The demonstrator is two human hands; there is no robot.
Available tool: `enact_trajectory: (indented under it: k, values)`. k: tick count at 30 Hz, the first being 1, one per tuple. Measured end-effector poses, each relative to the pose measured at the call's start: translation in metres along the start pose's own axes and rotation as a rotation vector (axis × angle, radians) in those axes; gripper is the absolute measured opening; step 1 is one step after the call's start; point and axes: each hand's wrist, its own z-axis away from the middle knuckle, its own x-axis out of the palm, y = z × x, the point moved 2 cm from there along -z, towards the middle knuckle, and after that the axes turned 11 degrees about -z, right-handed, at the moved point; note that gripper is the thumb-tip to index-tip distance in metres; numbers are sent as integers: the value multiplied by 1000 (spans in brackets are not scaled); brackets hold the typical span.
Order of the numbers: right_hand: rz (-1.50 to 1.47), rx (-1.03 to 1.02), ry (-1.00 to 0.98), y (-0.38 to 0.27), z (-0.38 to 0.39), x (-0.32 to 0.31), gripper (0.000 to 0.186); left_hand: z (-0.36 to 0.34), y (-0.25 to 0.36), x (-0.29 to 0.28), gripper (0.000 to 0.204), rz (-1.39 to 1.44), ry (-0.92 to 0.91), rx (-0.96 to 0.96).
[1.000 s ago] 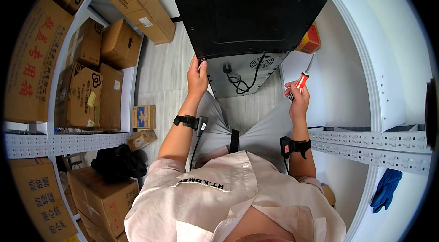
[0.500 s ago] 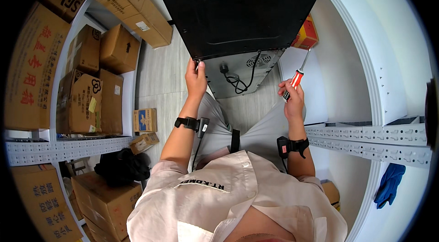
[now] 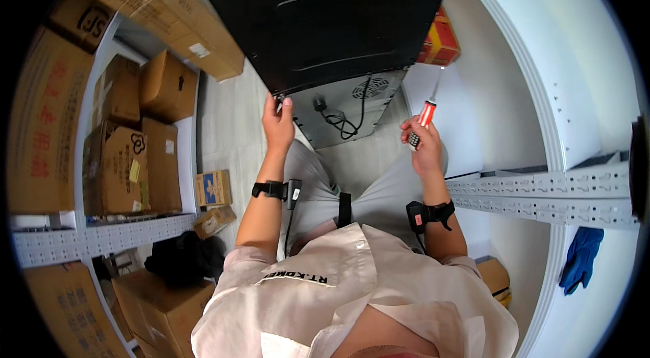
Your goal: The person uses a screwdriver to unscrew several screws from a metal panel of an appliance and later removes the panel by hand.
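A large black panel (image 3: 332, 16) with rounded corners tops a grey metal appliance (image 3: 338, 133) between my legs. Its side carries a round vent (image 3: 370, 88) and a black power cord (image 3: 347, 129) with a plug, bunched in loops. My left hand (image 3: 277, 129) is at the panel's near left corner, thumb and fingers closed around a small dark spot I cannot make out. In my right hand (image 3: 426, 148) I hold a screwdriver (image 3: 427, 113) with a red and white handle, its shaft pointing up and away, apart from the appliance.
Shelves with cardboard boxes (image 3: 162, 91) line the left; a long carton (image 3: 169, 16) leans beyond them. Small boxes (image 3: 213, 187) sit on the floor beside a black cloth (image 3: 184, 260). To the right are a perforated shelf beam (image 3: 542, 199), a red and yellow box (image 3: 440, 40) and blue gloves (image 3: 581, 260).
The view has shifted a little, so the appliance and both hands appear further left. My left hand stays at the panel corner, and the screwdriver remains in my right hand.
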Motion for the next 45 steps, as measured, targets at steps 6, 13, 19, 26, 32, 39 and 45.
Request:
enact_trajectory:
  k: [6, 13, 19, 26, 32, 39, 45]
  values:
    - [37, -16, -63, -2, 2, -1, 16, 14, 5, -3, 75, -251, 235, 109]
    - [84, -13, -66, -19, 15, -2, 18, 20, 56, -3, 45, -107, 352, 272]
    - [171, -136, -176, -49, 33, 4, 20, 24, 158, 43, 11, -96, 231, 595]
    - [301, -214, -167, -90, 61, -31, 14, 39, 233, 140, 9, -2, -238, 583]
    - [192, -291, -50, -113, 90, -77, 11, 58, 285, 247, 13, -45, -501, 664]
    - [179, -376, -28, -123, 107, -116, 9, 69, 337, 338, 25, -87, -621, 657]
    - [164, -360, 1, -119, 105, -138, 8, 78, 355, 376, 27, -259, -454, 810]
